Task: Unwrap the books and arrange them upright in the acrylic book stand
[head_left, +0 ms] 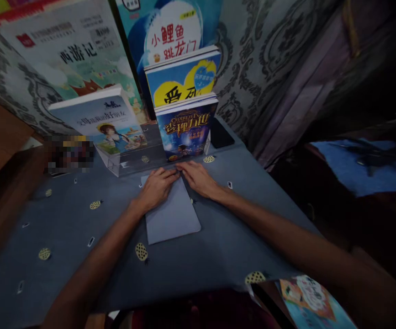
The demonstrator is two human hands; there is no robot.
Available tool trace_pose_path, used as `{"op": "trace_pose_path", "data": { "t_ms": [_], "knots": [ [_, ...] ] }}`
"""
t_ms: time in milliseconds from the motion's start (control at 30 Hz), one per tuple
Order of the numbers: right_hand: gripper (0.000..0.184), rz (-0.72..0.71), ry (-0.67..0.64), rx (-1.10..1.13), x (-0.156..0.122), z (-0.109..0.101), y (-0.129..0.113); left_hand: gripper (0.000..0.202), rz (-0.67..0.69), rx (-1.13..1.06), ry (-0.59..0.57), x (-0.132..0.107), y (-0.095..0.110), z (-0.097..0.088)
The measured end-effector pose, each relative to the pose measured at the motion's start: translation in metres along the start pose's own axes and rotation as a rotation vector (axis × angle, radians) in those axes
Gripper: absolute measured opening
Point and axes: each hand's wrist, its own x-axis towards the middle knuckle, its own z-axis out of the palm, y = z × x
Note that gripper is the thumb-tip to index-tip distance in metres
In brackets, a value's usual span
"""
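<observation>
A thin pale-grey booklet (172,217) with a rounded corner lies flat on the tablecloth in front of me. My left hand (158,185) rests palm down over its upper part, fingers laid toward the top right corner. My right hand (198,178) reaches in from the other side, its fingers stretched out, with the tips meeting the left fingertips at that corner. Whether either hand pinches the booklet's edge is hard to see. Right behind the fingertips stands a dark blue book (189,130) with gold lettering.
A yellow-and-blue book (184,80) and a tall teal book (170,27) stand behind. To the left are a light-blue book (105,121) on a clear stand and a large book (71,50). A black phone-like slab (222,133) lies near the patterned tablecloth's (115,265) right edge.
</observation>
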Motion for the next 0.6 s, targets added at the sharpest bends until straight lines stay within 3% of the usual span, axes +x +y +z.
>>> {"op": "trace_pose_path", "data": {
  "t_ms": [267,600],
  "knots": [
    [0.037,0.034,-0.039,-0.075,0.000,-0.002,-0.005,0.040,0.114,-0.058,-0.040,-0.013,0.021,-0.005],
    [0.038,0.039,-0.056,-0.076,-0.001,-0.003,-0.005,0.037,0.246,-0.119,-0.082,-0.049,0.061,-0.008]
  ]
}}
